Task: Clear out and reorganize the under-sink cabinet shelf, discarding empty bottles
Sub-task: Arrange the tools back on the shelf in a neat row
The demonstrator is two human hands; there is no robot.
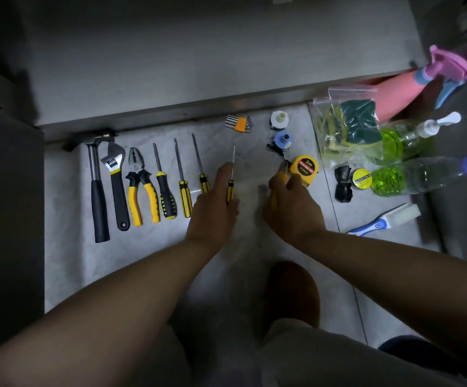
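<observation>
Surface: pale tiled floor, dimly lit, in front of an open grey metal cabinet shelf at the far side. Row on the floor, left to right, all lying near-to-far with heads away: hammer, adjustable wrench, pliers, three screwdrivers. Left hand: fingers curled round the yellow handle of a small screwdriver, long axis near-to-far, tip pointing far. Right hand: curled round a yellow item, kind not discernible, just beside a yellow tape measure. Right side: pump bottle and blue-capped bottle, both clear with green liquid, lying on their sides, long axes left-to-right, caps pointing right; pink spray bottle beyond them, nozzle towards far right; bag of sponges to their left
</observation>
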